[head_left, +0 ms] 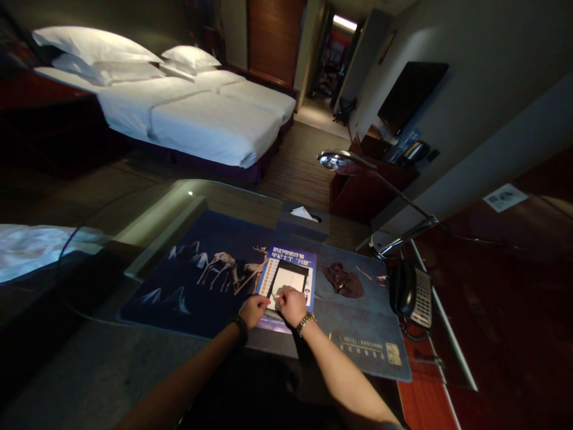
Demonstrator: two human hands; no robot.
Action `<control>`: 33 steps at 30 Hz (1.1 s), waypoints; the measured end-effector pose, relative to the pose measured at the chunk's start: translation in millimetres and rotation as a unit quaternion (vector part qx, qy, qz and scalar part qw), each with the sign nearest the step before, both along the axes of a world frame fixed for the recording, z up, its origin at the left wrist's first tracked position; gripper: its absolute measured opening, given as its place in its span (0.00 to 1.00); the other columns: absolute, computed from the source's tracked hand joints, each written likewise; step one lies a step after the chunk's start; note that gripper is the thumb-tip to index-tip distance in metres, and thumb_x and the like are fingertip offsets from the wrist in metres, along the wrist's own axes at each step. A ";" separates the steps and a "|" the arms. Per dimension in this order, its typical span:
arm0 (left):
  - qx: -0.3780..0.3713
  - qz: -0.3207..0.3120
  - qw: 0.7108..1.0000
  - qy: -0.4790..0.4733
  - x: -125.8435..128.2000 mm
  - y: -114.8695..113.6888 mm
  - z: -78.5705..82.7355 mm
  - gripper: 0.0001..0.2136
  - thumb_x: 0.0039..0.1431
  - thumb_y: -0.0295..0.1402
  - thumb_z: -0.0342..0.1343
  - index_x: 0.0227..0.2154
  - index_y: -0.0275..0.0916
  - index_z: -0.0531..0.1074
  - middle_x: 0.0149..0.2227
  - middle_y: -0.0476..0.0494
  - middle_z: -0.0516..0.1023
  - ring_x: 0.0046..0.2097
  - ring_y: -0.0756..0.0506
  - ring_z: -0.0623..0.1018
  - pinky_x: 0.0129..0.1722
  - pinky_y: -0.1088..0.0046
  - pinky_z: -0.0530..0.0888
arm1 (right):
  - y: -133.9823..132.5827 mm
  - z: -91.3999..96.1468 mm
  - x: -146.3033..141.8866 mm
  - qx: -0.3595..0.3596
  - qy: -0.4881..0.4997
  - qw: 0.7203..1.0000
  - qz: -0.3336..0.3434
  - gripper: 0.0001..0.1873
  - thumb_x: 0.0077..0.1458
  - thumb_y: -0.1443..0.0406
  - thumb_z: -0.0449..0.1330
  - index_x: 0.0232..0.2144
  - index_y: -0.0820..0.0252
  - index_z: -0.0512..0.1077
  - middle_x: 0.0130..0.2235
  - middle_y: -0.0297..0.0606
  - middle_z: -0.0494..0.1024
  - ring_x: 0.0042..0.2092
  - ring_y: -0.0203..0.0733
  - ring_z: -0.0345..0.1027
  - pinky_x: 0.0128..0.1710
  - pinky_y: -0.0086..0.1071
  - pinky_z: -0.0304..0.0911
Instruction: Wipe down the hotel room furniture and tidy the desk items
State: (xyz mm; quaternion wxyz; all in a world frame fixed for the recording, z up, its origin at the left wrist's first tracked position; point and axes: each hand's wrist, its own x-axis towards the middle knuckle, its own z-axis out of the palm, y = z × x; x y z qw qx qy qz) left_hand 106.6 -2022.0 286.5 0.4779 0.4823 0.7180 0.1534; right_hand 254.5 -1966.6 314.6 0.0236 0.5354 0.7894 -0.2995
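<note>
My left hand (253,310) is closed, its fingers curled and thumb pointing right, by the lower left edge of a white writing pad (290,279) with a black frame. What its fingers hold, if anything, cannot be made out. Over the pad's lower part, my right hand (293,306) is closed around a slim, pale, pen-like thing (274,295); only its end shows. Beneath the pad lies a blue printed leaflet (278,251) with white lettering. A dark mat (179,298) with deer and mountain pictures spreads under everything.
A crumpled dark cloth (344,279) lies right of the leaflet. Farther right stands a black telephone (410,295). A tissue box (286,227) sits at the mat's far edge, and a desk lamp (342,160) arches over the glass tabletop. White beds (201,119) stand beyond.
</note>
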 end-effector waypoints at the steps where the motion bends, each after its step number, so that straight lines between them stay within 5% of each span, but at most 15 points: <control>1: -0.001 -0.003 1.000 -0.001 1.1 0.5 -0.4 0.11 0.63 0.22 0.49 0.41 0.30 0.77 0.45 0.39 0.81 0.48 0.48 0.79 0.51 0.76 0.72 | 3.1 -1.2 0.6 -0.002 0.003 1.000 -0.011 0.07 0.57 0.66 0.57 0.34 0.60 0.75 0.40 0.42 0.80 0.43 0.43 0.72 0.42 0.35 0.59; 9: 0.071 -0.048 0.989 0.120 1.0 9.6 9.6 0.15 0.61 0.20 0.42 0.44 0.26 0.71 0.47 0.30 0.74 0.51 0.40 0.74 0.55 0.65 0.70 | 24.2 -19.9 4.8 -0.111 0.095 0.989 -0.036 0.17 0.55 0.60 0.62 0.20 0.59 0.63 0.25 0.30 0.71 0.29 0.34 0.63 0.32 0.28 0.59; 15: 0.115 -0.228 0.960 0.118 27.1 26.2 15.0 0.21 0.63 0.21 0.38 0.54 0.25 0.70 0.56 0.30 0.70 0.58 0.37 0.67 0.62 0.63 0.64 | 78.8 -14.8 21.6 -0.130 0.134 0.981 -0.059 0.14 0.56 0.65 0.56 0.20 0.58 0.60 0.20 0.25 0.61 0.25 0.32 0.55 0.26 0.25 0.54; 19: 0.093 -0.314 0.935 0.140 28.7 36.9 12.3 0.27 0.61 0.19 0.39 0.63 0.25 0.61 0.65 0.31 0.62 0.61 0.33 0.64 0.64 0.58 0.62 | 154.8 24.7 28.5 -0.025 0.132 0.985 -0.104 0.11 0.52 0.69 0.56 0.19 0.58 0.61 0.21 0.27 0.62 0.27 0.33 0.56 0.29 0.27 0.51; 24: 0.070 -0.361 0.916 0.162 23.2 46.6 8.4 0.30 0.59 0.19 0.45 0.66 0.26 0.55 0.71 0.34 0.47 0.61 0.33 0.64 0.65 0.61 0.61 | 220.9 116.1 46.6 0.162 0.160 0.959 -0.165 0.09 0.60 0.64 0.50 0.28 0.59 0.64 0.28 0.32 0.67 0.33 0.37 0.58 0.36 0.30 0.53; 26: 0.058 -0.365 0.914 0.165 22.7 48.9 5.9 0.32 0.57 0.19 0.48 0.67 0.26 0.54 0.72 0.34 0.45 0.62 0.33 0.64 0.65 0.61 0.61 | 214.9 144.8 72.3 0.240 0.146 0.953 -0.109 0.10 0.62 0.63 0.50 0.29 0.59 0.65 0.31 0.35 0.69 0.35 0.39 0.60 0.38 0.31 0.54; 28: 0.050 -0.361 0.917 0.161 21.5 50.6 2.2 0.34 0.56 0.21 0.52 0.67 0.28 0.53 0.72 0.34 0.42 0.62 0.32 0.64 0.65 0.60 0.62 | 189.0 154.6 109.6 0.286 0.069 0.956 -0.012 0.13 0.64 0.62 0.49 0.30 0.59 0.68 0.33 0.38 0.71 0.36 0.40 0.62 0.38 0.32 0.54; 30: 0.051 -0.353 0.923 0.147 19.3 52.3 -2.7 0.36 0.55 0.24 0.55 0.68 0.30 0.53 0.73 0.35 0.40 0.62 0.32 0.65 0.65 0.60 0.62 | 151.6 142.9 150.1 0.240 -0.062 0.967 0.064 0.13 0.65 0.63 0.48 0.33 0.60 0.71 0.35 0.42 0.74 0.36 0.41 0.65 0.37 0.33 0.55; 33: 0.061 -0.340 0.931 0.119 15.7 55.6 -11.8 0.38 0.53 0.25 0.57 0.68 0.37 0.54 0.73 0.39 0.38 0.63 0.35 0.65 0.66 0.62 0.60 | 101.2 100.3 188.9 0.066 -0.204 0.971 0.108 0.09 0.62 0.64 0.56 0.37 0.60 0.75 0.39 0.46 0.78 0.40 0.45 0.70 0.38 0.34 0.58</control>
